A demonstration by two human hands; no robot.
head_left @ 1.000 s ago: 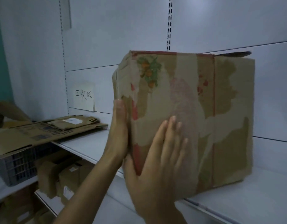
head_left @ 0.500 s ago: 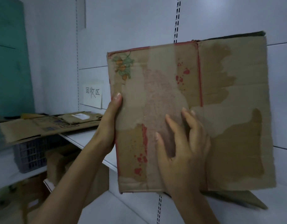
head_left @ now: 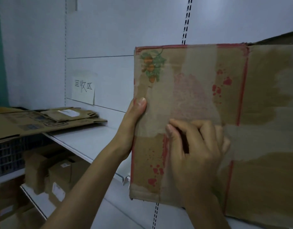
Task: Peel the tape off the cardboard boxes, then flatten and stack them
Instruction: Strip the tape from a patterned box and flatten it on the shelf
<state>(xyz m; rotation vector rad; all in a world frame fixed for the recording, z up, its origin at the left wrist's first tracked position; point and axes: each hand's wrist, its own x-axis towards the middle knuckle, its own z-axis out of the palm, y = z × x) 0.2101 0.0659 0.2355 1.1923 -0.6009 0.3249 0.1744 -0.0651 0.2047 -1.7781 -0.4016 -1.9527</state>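
Your right hand [head_left: 196, 151] has closed up since half a second ago: the fingers that lay spread on the panel are now curled, nails set against it. The cardboard box [head_left: 188, 90] has also drifted right and fills more of the view.

The box stands upright in front of the white shelf [head_left: 79, 139], well to the right of the stack of flattened cardboard [head_left: 31, 121]. It looks empty and light, but its faces are worn and scuffed, so expect soft, tired board that buckles if you squeeze mid-panel. Take hold at the edges and corners, where it is stiffest.

Your left hand [head_left: 131, 124] already does that, gripping the box's left edge with the thumb flat on the front and the fingers hidden behind.

The tape [head_left: 183, 103] is a wide, clear, glossy band running down the front, probably slick and well stuck. Work a nail under its ragged lower border, then pull low along the face so the paper skin does not tear away. No tape shows lifted between your curled fingers yet.
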